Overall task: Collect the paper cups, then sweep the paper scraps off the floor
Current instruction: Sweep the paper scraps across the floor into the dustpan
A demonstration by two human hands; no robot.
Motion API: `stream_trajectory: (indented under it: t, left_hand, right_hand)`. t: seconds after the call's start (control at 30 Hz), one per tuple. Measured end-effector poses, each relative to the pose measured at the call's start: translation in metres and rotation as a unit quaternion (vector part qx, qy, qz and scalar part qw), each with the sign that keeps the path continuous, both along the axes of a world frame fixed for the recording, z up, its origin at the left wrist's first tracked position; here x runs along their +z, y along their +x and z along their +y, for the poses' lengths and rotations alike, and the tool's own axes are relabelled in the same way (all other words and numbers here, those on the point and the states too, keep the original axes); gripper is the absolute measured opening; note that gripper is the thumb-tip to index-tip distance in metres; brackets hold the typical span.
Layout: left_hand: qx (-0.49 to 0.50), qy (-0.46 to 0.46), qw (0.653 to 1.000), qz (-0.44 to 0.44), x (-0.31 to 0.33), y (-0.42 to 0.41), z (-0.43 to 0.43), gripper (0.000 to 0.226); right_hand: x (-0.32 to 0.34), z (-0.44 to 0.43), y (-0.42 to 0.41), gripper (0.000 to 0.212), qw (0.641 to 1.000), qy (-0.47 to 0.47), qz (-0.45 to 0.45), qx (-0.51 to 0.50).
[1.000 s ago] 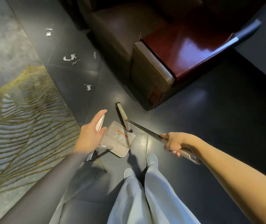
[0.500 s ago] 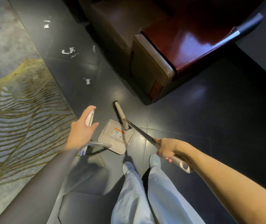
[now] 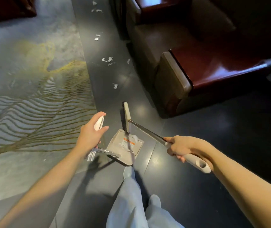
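Floor: dark glossy tile (image 3: 197, 129) with thin joints showing and patches of glare near the armchair's front corner.
Rug: grey-blue rug (image 3: 32, 104) with gold wavy lines, covering the left side. Its right edge runs on a slant up and away.
Armchair: dark brown armchair (image 3: 172, 83) on the right, with a shiny red-brown armrest (image 3: 222, 66) on top. Its near corner stands just beyond the broom head.
Other furniture: a dark piece (image 3: 8, 7) at the rug's far left corner, too dim to name.
Paper scraps: white paper scraps (image 3: 108, 60) lie strewn along the bare tile strip between rug and armchair. The nearest is just ahead of the broom head, the rest farther up the strip.
Left hand: the left hand (image 3: 90, 135) holds the dustpan's pale handle, forefinger laid straight along it, thumb out, lower fingers wrapped round.
Dustpan: beige dustpan (image 3: 125, 146) on the tile by the rug's edge, mouth facing away from the person. A pale bit shows inside; I cannot tell what it is.
Right hand: the right hand (image 3: 181, 147) is a closed fist round the broom's pale grip.
Broom: the broom (image 3: 127, 116) has its head on the tile at the dustpan's mouth, with the metal shaft slanting back to the fist.
Person: pale blue trousers (image 3: 128, 203), feet just behind the dustpan.
Open room: the strip ahead is narrow, and wide bare tile opens to the right in front of the armchair.
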State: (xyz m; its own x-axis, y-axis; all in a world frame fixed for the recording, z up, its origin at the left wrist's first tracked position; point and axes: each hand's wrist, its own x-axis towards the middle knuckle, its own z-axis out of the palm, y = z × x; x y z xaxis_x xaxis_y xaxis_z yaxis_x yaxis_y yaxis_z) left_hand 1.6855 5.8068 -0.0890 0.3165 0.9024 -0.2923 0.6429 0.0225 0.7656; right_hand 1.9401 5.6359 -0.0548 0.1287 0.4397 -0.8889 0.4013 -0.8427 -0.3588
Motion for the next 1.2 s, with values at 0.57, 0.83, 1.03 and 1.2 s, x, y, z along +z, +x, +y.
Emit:
stream_trajectory:
  t: [0.57,0.83,1.03,1.2]
  left_hand:
    - [0.248,0.001,0.969,0.007,0.006,-0.196,-0.191,0.053]
    - [0.380,0.017,0.925,0.029,0.010,-0.321,-0.248,0.045]
    - [0.405,0.017,0.914,0.033,0.006,-0.410,-0.257,0.039]
    - [0.396,-0.003,0.918,0.022,0.006,-0.483,-0.242,0.038]
  right_hand:
    - [0.003,-0.036,-0.130,0.066,0.961,0.052,-0.015,0.273]
    - [-0.020,0.002,-0.236,0.063,0.935,0.028,-0.006,0.354]
    - [-0.030,0.024,-0.336,0.062,0.926,0.022,-0.005,0.377]
    - [-0.031,0.053,-0.420,0.064,0.904,0.038,-0.050,0.423]
